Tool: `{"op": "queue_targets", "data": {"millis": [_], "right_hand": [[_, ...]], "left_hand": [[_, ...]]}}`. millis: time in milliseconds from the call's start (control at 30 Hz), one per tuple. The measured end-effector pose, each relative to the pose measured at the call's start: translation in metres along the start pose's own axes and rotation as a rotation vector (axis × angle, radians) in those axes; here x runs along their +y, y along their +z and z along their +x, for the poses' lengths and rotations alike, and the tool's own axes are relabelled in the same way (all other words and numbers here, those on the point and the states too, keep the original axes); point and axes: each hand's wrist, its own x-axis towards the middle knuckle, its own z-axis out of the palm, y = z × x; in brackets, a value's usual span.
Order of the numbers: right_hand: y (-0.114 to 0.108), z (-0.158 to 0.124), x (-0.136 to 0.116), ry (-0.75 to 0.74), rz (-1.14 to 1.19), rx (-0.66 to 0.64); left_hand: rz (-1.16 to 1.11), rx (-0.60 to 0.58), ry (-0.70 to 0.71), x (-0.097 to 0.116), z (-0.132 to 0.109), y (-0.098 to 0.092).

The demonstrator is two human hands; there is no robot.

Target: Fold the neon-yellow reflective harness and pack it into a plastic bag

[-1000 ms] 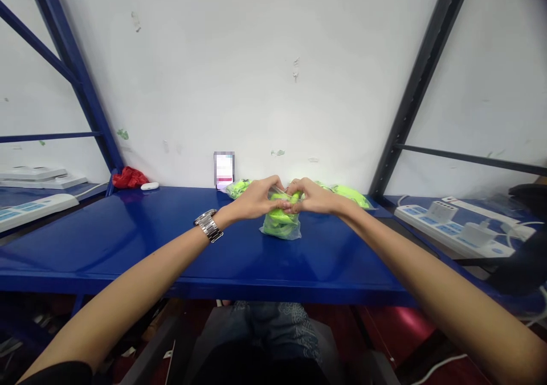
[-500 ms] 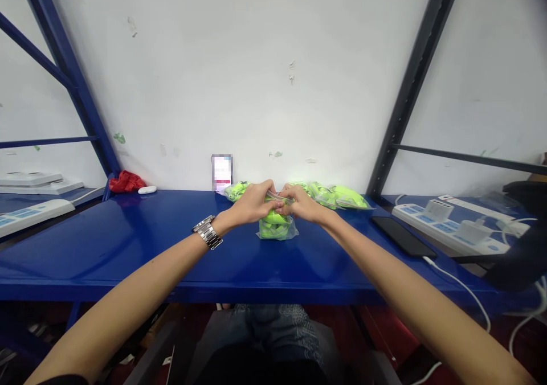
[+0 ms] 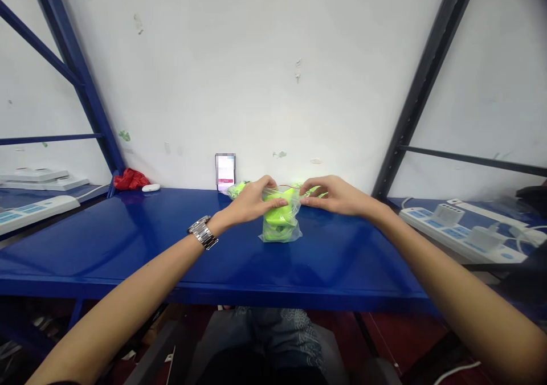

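A clear plastic zip bag (image 3: 280, 225) with a folded neon yellow-green item in it stands upright on the blue table, its mouth spread at the top. My left hand (image 3: 253, 199) grips the bag's upper left edge, with the thumb lying across its front. At the upper right edge, my right hand (image 3: 331, 196) holds the rim between thumb and fingertips, the fingers curved. Behind, another bag of neon green material (image 3: 237, 189) shows to the left; more of it is mostly hidden by my right hand.
A lit phone (image 3: 225, 171) leans on the wall behind the table. Red cloth (image 3: 130, 179) and a small white case (image 3: 151, 187) lie at the back left. Power strips with chargers (image 3: 459, 231) are on the right, another power strip (image 3: 38, 207) on the left. Metal posts flank the table.
My hands were together at the bag's top; my right hand has moved right, and the mouth is now spread wider. My right forearm now covers the black phone on the table.
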Motion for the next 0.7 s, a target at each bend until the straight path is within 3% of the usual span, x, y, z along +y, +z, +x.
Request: {"op": "queue_targets", "data": {"millis": [100,300,700], "right_hand": [[0.003,-0.002,-0.001,-0.001,-0.022,0.036],[0.01,-0.004,0.0,-0.136,-0.064,0.264],[0.023,-0.01,0.002,-0.18,-0.073,0.338]], "left_hand": [[0.015,-0.054,0.057,0.007,0.003,-0.009],[0.189,-0.212,0.264,0.032,0.009,-0.027],[0.316,-0.48,0.285,0.049,0.018,-0.015]]}}
